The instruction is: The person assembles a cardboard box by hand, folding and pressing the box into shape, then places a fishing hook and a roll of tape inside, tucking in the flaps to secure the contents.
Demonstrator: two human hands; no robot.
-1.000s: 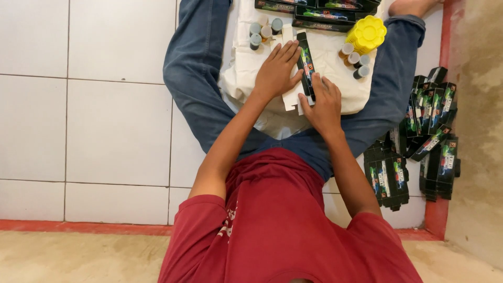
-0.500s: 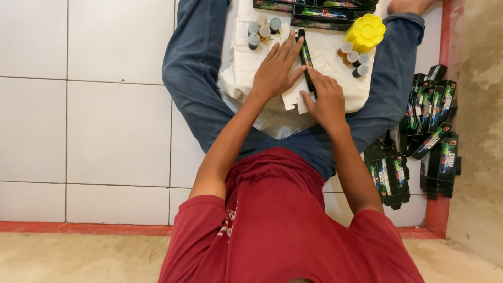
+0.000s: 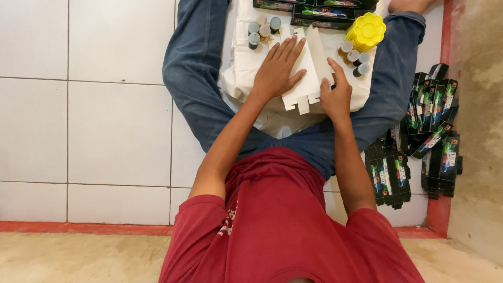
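I sit on a tiled floor with a white cloth (image 3: 246, 78) across my lap. A flat white cardboard carton blank (image 3: 309, 68) lies on it, plain side up. My left hand (image 3: 277, 68) presses flat on the blank's left half, fingers spread. My right hand (image 3: 335, 94) pinches the blank's right edge near its lower flaps. Small capped bottles (image 3: 262, 32) stand just beyond my left hand, and a second group of bottles (image 3: 353, 55) stands beyond my right hand.
A stack of yellow flower-shaped caps (image 3: 365, 30) sits at the upper right. Finished dark printed boxes (image 3: 314, 11) lie across the top. Piles of flat dark cartons (image 3: 432, 126) lean by the wall on the right, edged by a red floor border (image 3: 437, 209).
The carton showed its dark printed side and was narrow between both hands; now it is turned over and spread flat, white side up, with the left hand pressing on it.
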